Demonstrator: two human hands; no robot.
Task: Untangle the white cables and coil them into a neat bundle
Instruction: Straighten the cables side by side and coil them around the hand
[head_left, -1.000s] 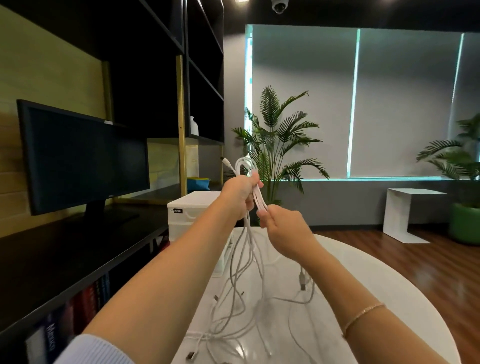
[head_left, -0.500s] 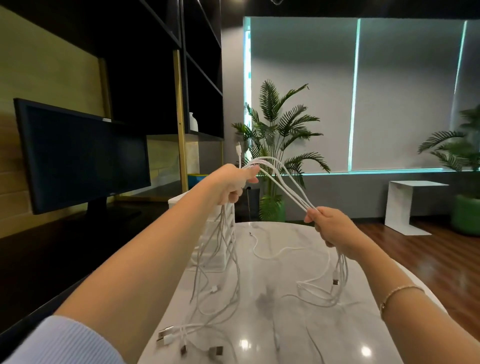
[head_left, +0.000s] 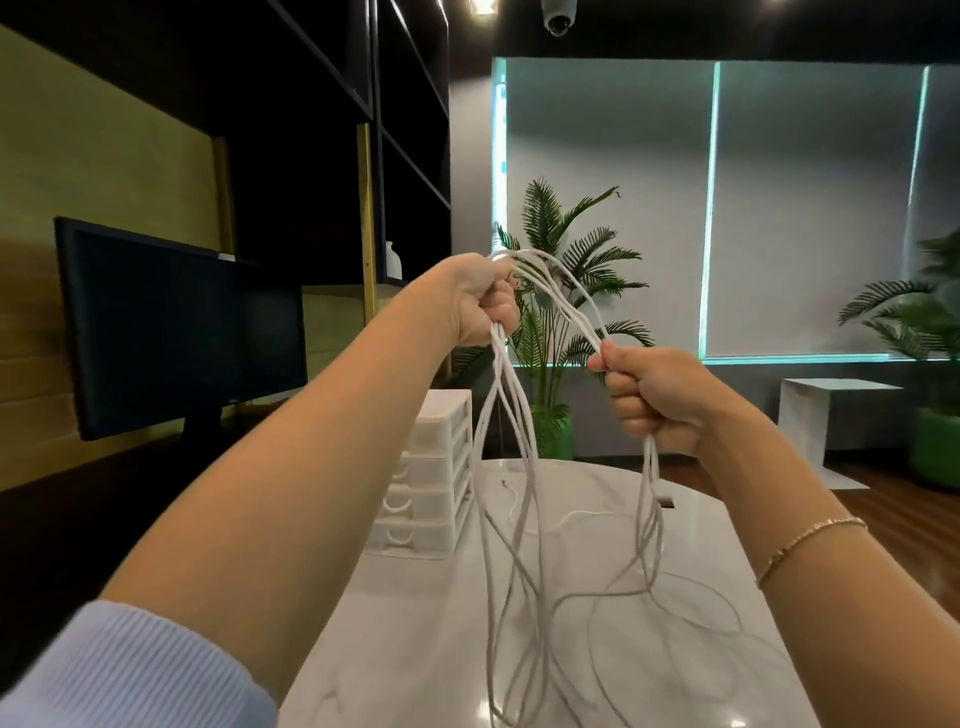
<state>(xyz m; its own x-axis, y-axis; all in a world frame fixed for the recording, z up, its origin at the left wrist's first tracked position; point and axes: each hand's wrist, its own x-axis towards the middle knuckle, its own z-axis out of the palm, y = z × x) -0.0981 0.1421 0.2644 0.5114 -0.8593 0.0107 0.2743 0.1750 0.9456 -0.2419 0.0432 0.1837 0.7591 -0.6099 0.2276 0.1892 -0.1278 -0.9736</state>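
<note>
Left hand (head_left: 475, 299) and right hand (head_left: 657, 397) grip white cables (head_left: 511, 467) above table (head_left: 395, 649)

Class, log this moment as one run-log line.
left hand: grips white cables | right hand: grips same cables | ends: trailing on table | coil: not yet

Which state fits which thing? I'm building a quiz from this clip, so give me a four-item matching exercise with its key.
Things:
1. white cables
2. drawer unit
3. monitor
4. bracelet

States:
A. on the right wrist
B. screen dark, left of the arms
C. gripped by left hand and right hand
D. standing on the marble table

Pairs: 1-C, 2-D, 3-B, 4-A
</note>
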